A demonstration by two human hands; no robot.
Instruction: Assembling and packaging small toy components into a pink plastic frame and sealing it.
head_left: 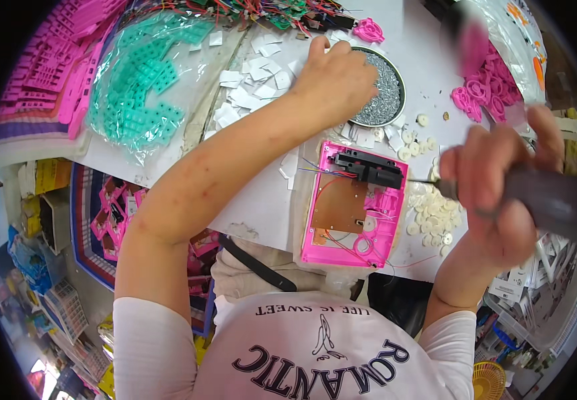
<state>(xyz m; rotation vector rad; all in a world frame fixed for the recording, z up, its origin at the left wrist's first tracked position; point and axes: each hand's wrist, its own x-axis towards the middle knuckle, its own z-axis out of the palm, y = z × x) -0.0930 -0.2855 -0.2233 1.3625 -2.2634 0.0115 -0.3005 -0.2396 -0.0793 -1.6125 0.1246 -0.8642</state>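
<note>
My left hand (336,83) reaches over the left side of a round dish of small silver screws (383,93). Its fingers are bent down and closed together, and whatever is between the fingertips is hidden. My right hand (498,183) is wrapped around a dark electric screwdriver (552,200), slightly blurred, whose thin bit points left toward a pink plastic housing (308,250). That housing lies open side up at the table's front edge. Inside it are a black mechanism (368,168), a brown circuit board (342,207) and thin loose wires.
White square pieces (255,80) lie scattered left of the dish, and cream discs (432,217) right of the housing. A clear bag of teal parts (145,87), stacked pink panels (48,60), pink ring-shaped parts (492,90) and wired boards (282,13) surround the work spot.
</note>
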